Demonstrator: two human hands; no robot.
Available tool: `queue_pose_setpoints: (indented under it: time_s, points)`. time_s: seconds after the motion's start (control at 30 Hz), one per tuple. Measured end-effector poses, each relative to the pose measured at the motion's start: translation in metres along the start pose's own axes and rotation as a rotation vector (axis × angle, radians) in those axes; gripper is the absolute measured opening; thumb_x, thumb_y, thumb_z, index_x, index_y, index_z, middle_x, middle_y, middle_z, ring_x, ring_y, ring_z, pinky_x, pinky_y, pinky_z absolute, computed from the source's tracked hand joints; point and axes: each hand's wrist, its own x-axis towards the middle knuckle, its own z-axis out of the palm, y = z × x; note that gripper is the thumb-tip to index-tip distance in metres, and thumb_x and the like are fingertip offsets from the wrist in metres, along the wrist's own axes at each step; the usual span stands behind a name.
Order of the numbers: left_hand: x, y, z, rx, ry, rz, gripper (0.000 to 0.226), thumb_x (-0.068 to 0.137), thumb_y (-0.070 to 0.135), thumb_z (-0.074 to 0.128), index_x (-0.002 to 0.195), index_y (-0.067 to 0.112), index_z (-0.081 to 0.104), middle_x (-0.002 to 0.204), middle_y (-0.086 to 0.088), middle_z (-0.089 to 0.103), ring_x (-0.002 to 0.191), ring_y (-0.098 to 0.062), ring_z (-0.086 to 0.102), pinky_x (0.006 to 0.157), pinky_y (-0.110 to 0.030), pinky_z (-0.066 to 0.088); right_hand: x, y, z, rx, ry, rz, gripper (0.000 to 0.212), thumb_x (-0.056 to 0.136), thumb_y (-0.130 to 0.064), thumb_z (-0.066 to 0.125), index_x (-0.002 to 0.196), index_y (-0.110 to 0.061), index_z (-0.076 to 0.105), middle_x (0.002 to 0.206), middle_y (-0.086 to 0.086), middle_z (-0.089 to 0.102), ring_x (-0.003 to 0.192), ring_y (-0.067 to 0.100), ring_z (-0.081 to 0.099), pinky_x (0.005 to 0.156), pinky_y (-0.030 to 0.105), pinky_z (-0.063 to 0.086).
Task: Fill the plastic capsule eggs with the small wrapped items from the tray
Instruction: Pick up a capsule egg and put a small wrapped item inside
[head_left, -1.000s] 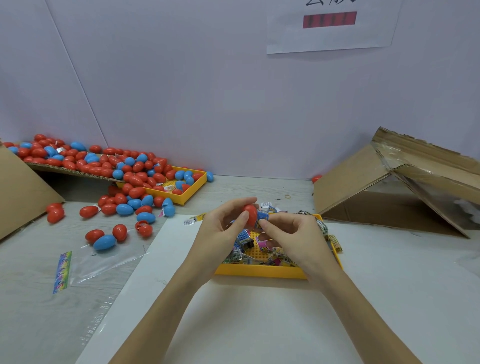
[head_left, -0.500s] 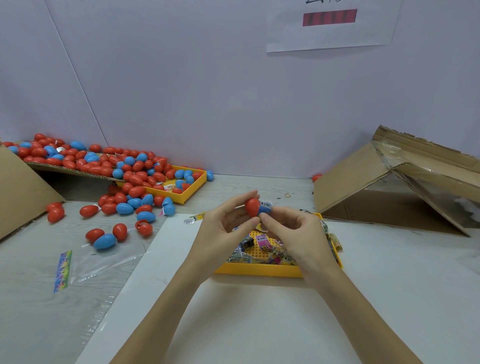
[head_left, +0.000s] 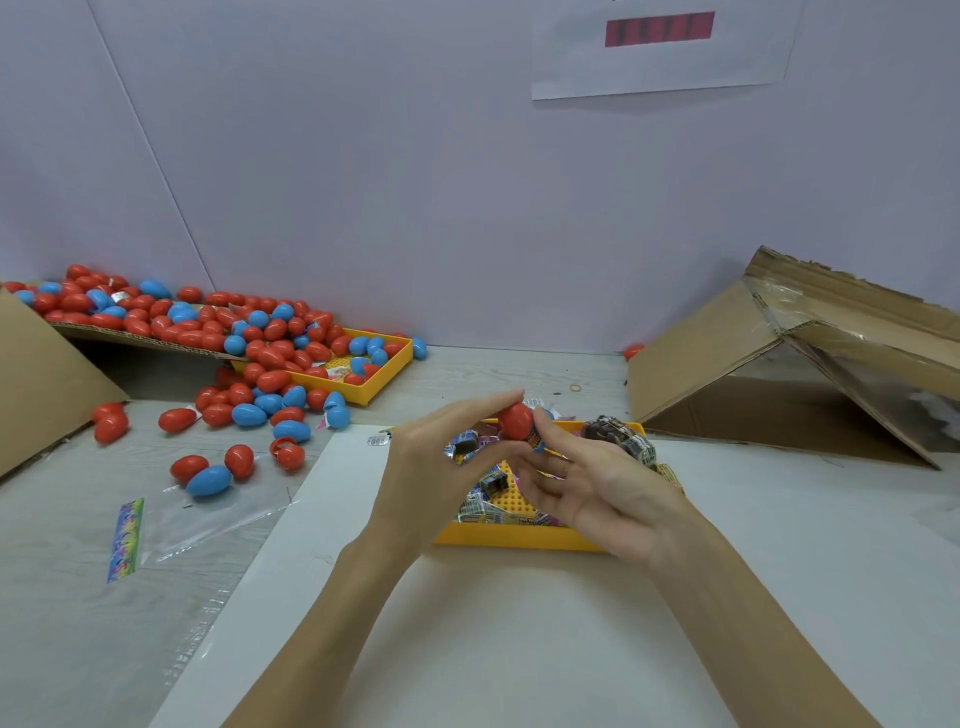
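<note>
1. Pinching a red capsule egg (head_left: 515, 421) between left hand (head_left: 436, 467) and right hand (head_left: 597, 483), fingertips curled round it, just above the yellow tray (head_left: 519, 535) of small wrapped items (head_left: 483, 512).
2. Resting that tray on a white sheet (head_left: 519, 623) over a grey wood-grain table (head_left: 67, 597).
3. Spilling red and blue eggs (head_left: 249, 395) from a second yellow tray (head_left: 387, 371) at far left.
4. Leaning a collapsed cardboard box (head_left: 779, 384) against the pale lilac wall (head_left: 415, 182), beneath a paper notice (head_left: 660, 57).

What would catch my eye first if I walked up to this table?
Probably the spill of red and blue eggs at far left. Then, at centre, the left hand and right hand holding a red egg over a yellow tray of wrapped items.
</note>
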Motion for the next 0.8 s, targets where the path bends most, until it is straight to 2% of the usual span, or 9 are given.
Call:
queue_pose_setpoints:
  time_s: [0.17, 0.27, 0.47, 0.63, 0.73, 0.8]
  points:
    - [0.0005, 0.0016, -0.0024, 0.018, -0.017, 0.007, 0.057, 0.077, 0.023, 0.081, 0.132, 0.016, 0.064, 0.117, 0.006, 0.072, 0.102, -0.009, 0.072, 0.093, -0.015, 0.053, 0.0003, 0.0033, 0.002, 0.042, 0.034, 0.006, 0.036, 0.072, -0.028, 0.085, 0.096, -0.002, 0.081, 0.097, 0.017, 0.075, 0.082, 0.021, 0.075, 0.069, 0.025, 0.061]
    - [0.0006, 0.0019, -0.003, 0.012, -0.014, -0.014, 0.058, 0.078, 0.027, 0.078, 0.132, 0.018, 0.061, 0.114, 0.007, 0.073, 0.101, -0.009, 0.073, 0.091, -0.016, 0.055, -0.0001, 0.0036, 0.0034, 0.086, 0.024, 0.03, 0.032, 0.069, -0.027, 0.086, 0.088, -0.002, 0.082, 0.092, 0.016, 0.074, 0.079, 0.021, 0.074, 0.065, 0.024, 0.059]
    - [-0.0001, 0.0017, -0.0013, -0.065, -0.006, -0.035, 0.05, 0.081, 0.024, 0.075, 0.13, 0.022, 0.063, 0.113, 0.013, 0.071, 0.1, -0.004, 0.073, 0.09, -0.017, 0.056, -0.001, 0.0038, 0.0061, 0.133, 0.015, 0.036, 0.029, 0.069, -0.026, 0.087, 0.085, -0.002, 0.082, 0.086, 0.014, 0.071, 0.074, 0.019, 0.071, 0.063, 0.023, 0.058]
    - [-0.0009, 0.0027, 0.0011, -0.077, 0.01, 0.019, 0.043, 0.085, 0.021, 0.071, 0.127, 0.016, 0.063, 0.115, 0.025, 0.065, 0.103, 0.013, 0.066, 0.088, -0.01, 0.053, 0.0001, 0.0048, 0.0063, 0.145, 0.014, 0.012, 0.025, 0.072, -0.026, 0.086, 0.083, -0.004, 0.081, 0.081, 0.012, 0.068, 0.073, 0.017, 0.068, 0.065, 0.023, 0.058]
    - [-0.0017, 0.0033, 0.0043, -0.167, 0.023, -0.038, 0.043, 0.085, 0.022, 0.075, 0.128, 0.017, 0.068, 0.117, 0.016, 0.071, 0.106, 0.001, 0.07, 0.093, -0.017, 0.054, 0.0001, 0.0035, 0.0031, 0.034, 0.03, -0.061, 0.025, 0.082, -0.031, 0.081, 0.084, -0.006, 0.081, 0.084, 0.01, 0.07, 0.075, 0.015, 0.068, 0.066, 0.02, 0.057]
    - [-0.0017, 0.0042, 0.0047, -0.218, -0.014, -0.084, 0.048, 0.085, 0.022, 0.078, 0.132, 0.018, 0.067, 0.121, 0.011, 0.073, 0.111, -0.006, 0.07, 0.097, -0.023, 0.055, -0.0002, 0.0043, 0.0012, -0.113, 0.059, -0.156, 0.028, 0.086, -0.034, 0.077, 0.093, -0.007, 0.082, 0.091, 0.008, 0.073, 0.079, 0.013, 0.068, 0.07, 0.02, 0.057]
